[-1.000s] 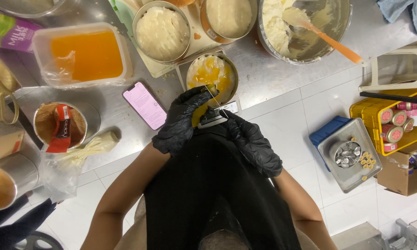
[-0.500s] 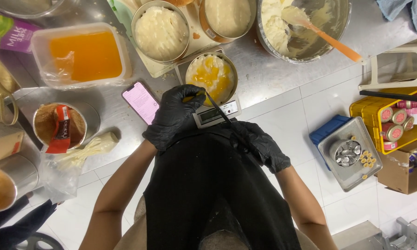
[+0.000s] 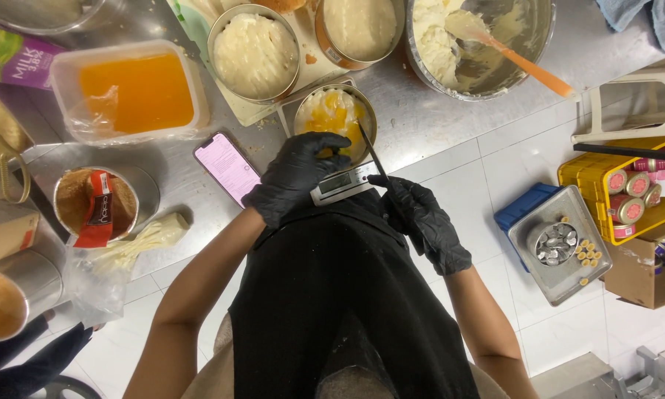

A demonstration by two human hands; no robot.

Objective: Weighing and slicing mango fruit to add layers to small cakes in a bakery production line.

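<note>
Gloved hands at a small round tin on a kitchen scale

Left hand point(image 3: 297, 177) in matte black glove curls against the metal tin point(image 3: 335, 118) – pale cream, glossy orange pieces – atop the scale point(image 3: 345, 182) on the steel counter point(image 3: 428, 118); right hand point(image 3: 418, 219) grips a thin dark knife point(image 3: 375, 159)

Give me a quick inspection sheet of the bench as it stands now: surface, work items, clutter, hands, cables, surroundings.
Surface: steel counter, crumbs near the phone.
Work items: small round tin of cream and orange filling on a scale.
Clutter: tub of orange liquid, two cream-filled tins, mixing bowl with spatula, phone, milk carton, piping bag.
Hands: left hand, black-gloved, at the tin's rim; right hand, gloved, holds a thin dark tool.
Cables: nothing seen.
Surroundings: white tiled floor, yellow crate, second scale on a blue box.
</note>
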